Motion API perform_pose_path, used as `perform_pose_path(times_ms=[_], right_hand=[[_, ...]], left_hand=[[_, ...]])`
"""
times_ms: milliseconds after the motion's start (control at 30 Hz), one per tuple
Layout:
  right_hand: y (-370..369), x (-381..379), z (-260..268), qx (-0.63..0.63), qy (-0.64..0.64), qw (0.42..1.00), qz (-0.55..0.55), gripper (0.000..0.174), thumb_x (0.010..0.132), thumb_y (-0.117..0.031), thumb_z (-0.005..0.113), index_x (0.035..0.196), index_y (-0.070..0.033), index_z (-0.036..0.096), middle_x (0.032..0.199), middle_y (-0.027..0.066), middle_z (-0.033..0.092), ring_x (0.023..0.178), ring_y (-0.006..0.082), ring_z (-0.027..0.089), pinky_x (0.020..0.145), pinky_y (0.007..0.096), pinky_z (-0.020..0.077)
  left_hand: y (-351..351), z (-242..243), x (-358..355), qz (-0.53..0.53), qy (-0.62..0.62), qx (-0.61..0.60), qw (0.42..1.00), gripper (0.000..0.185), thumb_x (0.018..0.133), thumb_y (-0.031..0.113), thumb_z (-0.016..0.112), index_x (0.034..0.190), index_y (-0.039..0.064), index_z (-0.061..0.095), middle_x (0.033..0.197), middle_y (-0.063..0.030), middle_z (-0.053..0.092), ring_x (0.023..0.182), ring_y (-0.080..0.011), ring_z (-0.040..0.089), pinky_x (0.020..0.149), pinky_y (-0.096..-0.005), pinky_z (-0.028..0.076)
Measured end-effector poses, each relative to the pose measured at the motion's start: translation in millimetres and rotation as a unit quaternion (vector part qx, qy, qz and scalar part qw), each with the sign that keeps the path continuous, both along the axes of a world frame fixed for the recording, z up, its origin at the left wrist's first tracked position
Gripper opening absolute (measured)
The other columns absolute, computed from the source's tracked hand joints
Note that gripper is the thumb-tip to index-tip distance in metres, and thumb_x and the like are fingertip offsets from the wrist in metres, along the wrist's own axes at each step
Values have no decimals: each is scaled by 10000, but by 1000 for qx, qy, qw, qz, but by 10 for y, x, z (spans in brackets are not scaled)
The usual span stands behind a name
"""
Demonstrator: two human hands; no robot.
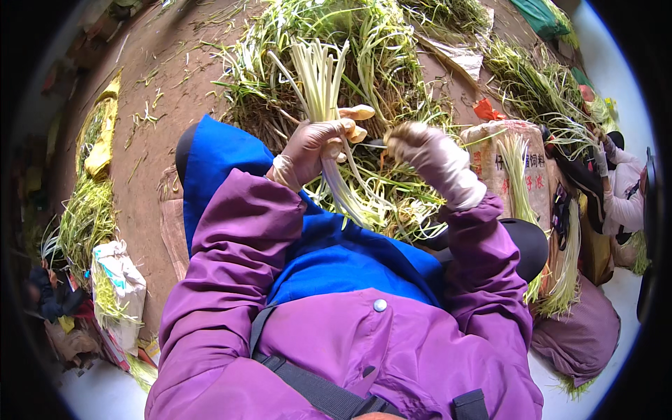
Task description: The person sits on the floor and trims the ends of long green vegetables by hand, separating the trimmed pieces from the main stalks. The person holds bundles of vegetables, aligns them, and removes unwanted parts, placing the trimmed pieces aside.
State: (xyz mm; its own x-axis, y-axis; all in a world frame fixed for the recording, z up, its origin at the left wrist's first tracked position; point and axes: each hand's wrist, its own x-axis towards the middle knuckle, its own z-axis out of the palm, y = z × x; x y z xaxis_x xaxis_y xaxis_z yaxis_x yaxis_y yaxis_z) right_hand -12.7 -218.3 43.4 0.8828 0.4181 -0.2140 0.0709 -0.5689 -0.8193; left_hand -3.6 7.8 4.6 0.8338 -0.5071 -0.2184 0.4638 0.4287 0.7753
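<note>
My left hand [314, 144], in a thin pale glove, is closed around a bunch of long pale leafy stalks [317, 79]. Their whitish ends fan out above the fist, and the greener leaves hang below it over my lap. To the right is my right hand [433, 163], also gloved, its curled fingers blurred. A thin pale strand [374, 146] runs between the two hands; whether the right fingers grip it is too blurred to tell. Just beyond both hands lies a large heap of the same green plants [362, 58], with brownish lower ends.
A blue apron [346, 252] covers my lap. At my right, a printed sack [483, 144] bears a bundle of pale stalks [517, 184]. Further right, another person [625, 189] holds stalks. More plants [89, 215] and a white bag [126, 294] lie left on the brown floor [152, 152].
</note>
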Motion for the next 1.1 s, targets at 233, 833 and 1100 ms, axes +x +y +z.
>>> perform_pose_path(times_ms=[233,833,1100], right_hand=[[220,88,22,-42,-379,923,51,343,812,-113,703,1140,-57,618,851,122,649,741,224,657,637,313,519],[-719,580,-352,259,-126,925,-249,157,953,-165,561,941,-29,638,712,5,608,611,78,551,581,208,458],[-268,295,-1319,177,11,983,-51,336,925,-351,567,1086,-65,641,991,72,662,892,177,628,809,313,493]], left_hand=[[-131,-46,-69,-59,32,54,996,375,827,137,602,1166,-12,543,933,-83,618,750,-111,575,636,-244,469],[-124,14,-69,-139,52,-15,989,533,878,278,576,1273,-72,504,842,-99,654,621,-83,557,514,-176,434],[-101,302,-150,-58,-65,155,984,461,902,296,532,1099,-116,601,925,-158,679,683,-159,629,628,-263,509]])
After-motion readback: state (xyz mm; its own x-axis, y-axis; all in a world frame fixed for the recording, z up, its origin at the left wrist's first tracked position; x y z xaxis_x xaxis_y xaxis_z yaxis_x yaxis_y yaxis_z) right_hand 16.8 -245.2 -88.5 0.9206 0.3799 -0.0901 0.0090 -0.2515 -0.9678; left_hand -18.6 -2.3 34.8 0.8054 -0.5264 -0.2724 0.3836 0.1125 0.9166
